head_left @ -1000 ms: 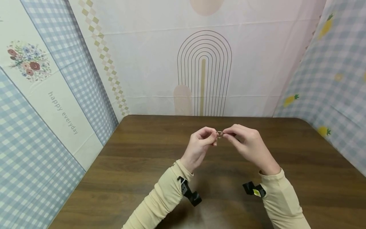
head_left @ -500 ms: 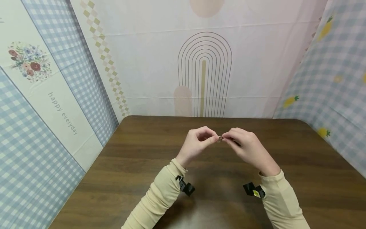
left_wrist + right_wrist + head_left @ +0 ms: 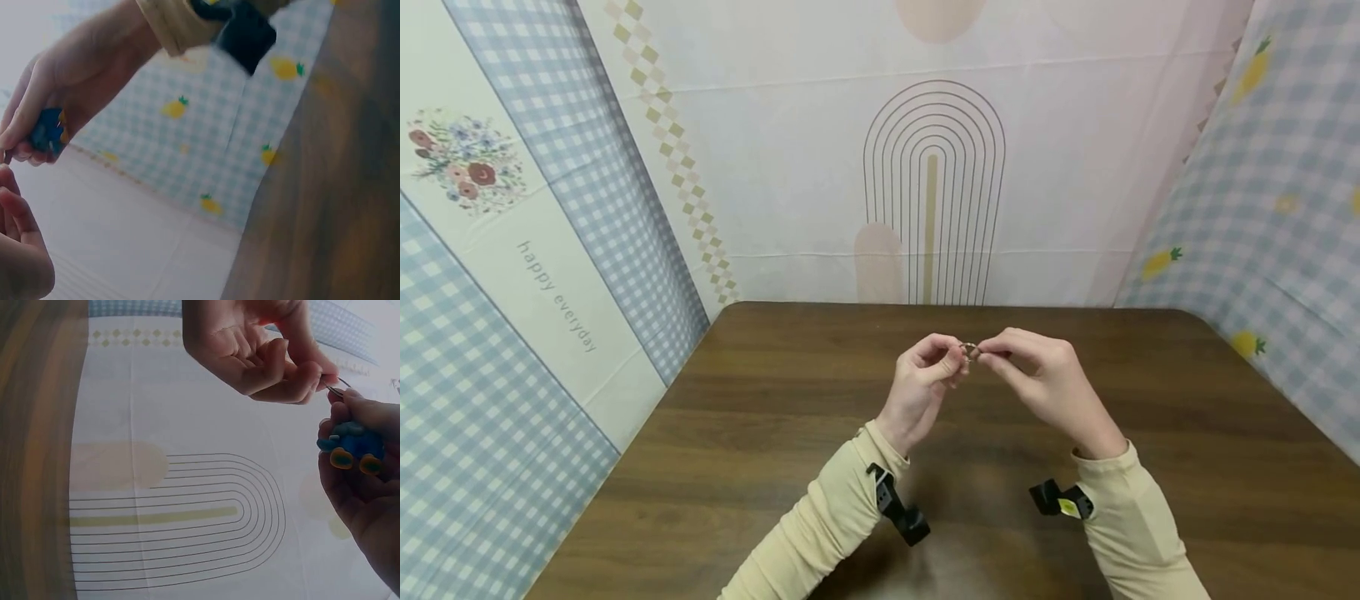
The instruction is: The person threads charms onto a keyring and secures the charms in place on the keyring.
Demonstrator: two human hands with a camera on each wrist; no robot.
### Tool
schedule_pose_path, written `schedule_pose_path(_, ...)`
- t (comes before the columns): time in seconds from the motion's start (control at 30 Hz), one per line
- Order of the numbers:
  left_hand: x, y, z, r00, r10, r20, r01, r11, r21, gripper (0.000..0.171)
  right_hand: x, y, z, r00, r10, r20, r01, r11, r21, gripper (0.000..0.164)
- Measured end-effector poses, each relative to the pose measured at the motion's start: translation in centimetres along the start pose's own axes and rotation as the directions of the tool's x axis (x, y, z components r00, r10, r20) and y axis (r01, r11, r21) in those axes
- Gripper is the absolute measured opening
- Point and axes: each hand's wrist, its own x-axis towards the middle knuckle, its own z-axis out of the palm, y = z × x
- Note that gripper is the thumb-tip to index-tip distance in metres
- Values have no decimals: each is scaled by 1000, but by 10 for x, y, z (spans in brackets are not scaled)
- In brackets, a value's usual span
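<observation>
Between my two hands, a thin metal key ring (image 3: 970,347) is held above the table. My left hand (image 3: 917,387) pinches one side of it between thumb and forefinger, its other fingers curled in. From the opposite side, my right hand (image 3: 1048,375) grips the ring with thumb and fingertips. A small blue figurine (image 3: 355,447) with orange-rimmed feet sits in the right palm, partly covered by the fingers. The left wrist view also shows this blue figurine (image 3: 49,131) under the right hand; in the head view it is hidden.
A brown wooden table (image 3: 760,467) lies beneath both forearms. Patterned cloths surround it: a white one (image 3: 790,167) behind, blue checked ones at left and right. Each sleeve carries a black wrist camera, such as the left one (image 3: 898,508).
The left wrist dropped and turned half a second ago, then came back up. The ring tilted with it and now shows wider between the hands, slightly further left. Both hands keep hold.
</observation>
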Motion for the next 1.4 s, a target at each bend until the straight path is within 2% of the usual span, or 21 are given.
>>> schedule_pose_path(0.07, 3, -1, -1, 1000, -7, 29, 6, 1000, 18, 34, 1, 3, -2, 1000, 4, -3, -4, 1000, -4, 23)
schedule_pose_path(0.1, 4, 0, -3, 999, -4, 43, 1, 998, 56, 31, 1, 5, -3, 1000, 2, -5, -2, 1000, -11, 23)
schedule_pose_path(0.17, 7, 3, -6, 998, 9, 60, -20, 982, 186, 23, 2, 8, -5, 1000, -19, -1, 19, 999, -38, 25)
schedule_pose_path(0.2, 9, 5, -7, 997, 15, 70, -34, 963, 267, 16, 2, 10, -6, 999, -33, 8, 33, 998, -54, 26)
schedule_pose_path(0.23, 10, 8, -9, 996, 26, 80, -53, 934, 354, 10, 2, 11, -7, 999, -50, 19, 51, 996, -69, 27)
schedule_pose_path(0.27, 12, 11, -10, 995, 35, 91, -73, 889, 452, 7, 2, 12, -7, 997, -68, 31, 70, 994, -80, 27)
schedule_pose_path(0.33, 14, 16, -12, 991, 53, 125, -120, 773, 623, 10, 2, 14, -9, 993, -101, 58, 107, 989, -102, 28)
schedule_pose_path(0.4, 16, 20, -13, 980, 66, 187, -183, 660, 728, 12, 2, 16, -9, 989, -127, 82, 136, 984, -117, 28)
schedule_pose_path(0.43, 17, 22, -13, 974, 75, 214, -215, 613, 760, 11, 2, 16, -10, 987, -133, 90, 143, 983, -119, 27)
schedule_pose_path(0.47, 17, 23, -13, 968, 83, 238, -241, 585, 775, 11, 2, 17, -10, 987, -134, 94, 145, 982, -120, 27)
schedule_pose_path(0.5, 18, 23, -12, 963, 94, 254, -261, 577, 774, 10, 3, 17, -10, 986, -134, 95, 144, 982, -118, 27)
schedule_pose_path(0.53, 18, 22, -11, 961, 103, 257, -267, 588, 763, 9, 2, 17, -10, 987, -127, 94, 138, 984, -117, 27)
schedule_pose_path(0.57, 18, 21, -11, 960, 115, 254, -270, 612, 743, 9, 3, 18, -10, 989, -115, 90, 125, 986, -114, 26)
schedule_pose_path(0.67, 18, 15, -8, 966, 159, 205, -257, 705, 661, 9, 3, 18, -10, 996, -68, 63, 74, 992, -104, 25)
schedule_pose_path(0.73, 18, 12, -6, 966, 191, 171, -256, 753, 606, 9, 4, 18, -10, 998, -36, 42, 39, 996, -86, 24)
schedule_pose_path(0.9, 20, 6, -1, 962, 255, 100, -270, 817, 509, 10, 7, 17, -11, 1000, 27, 8, -27, 1000, -7, 22)
schedule_pose_path(1.03, 16, 4, 2, 966, 257, 32, -246, 871, 425, 14, 7, 14, -9, 996, 93, -9, -92, 995, 37, 22)
schedule_pose_path(1.1, 14, 3, 4, 967, 255, 2, -235, 890, 390, 16, 6, 13, -7, 991, 132, -12, -131, 989, 65, 21)
schedule_pose_path(1.23, 13, 1, 4, 966, 255, -31, -228, 908, 353, 19, 4, 14, -3, 973, 230, 8, -230, 966, 119, 15)
schedule_pose_path(1.33, 14, 1, 1, 971, 241, 3, -226, 906, 358, 18, 2, 18, -2, 950, 309, 53, -313, 941, 130, 9)
schedule_pose_path(1.4, 13, 0, -5, 972, 227, 65, -233, 884, 405, 16, -1, 21, -2, 932, 342, 119, -356, 924, 137, 8)
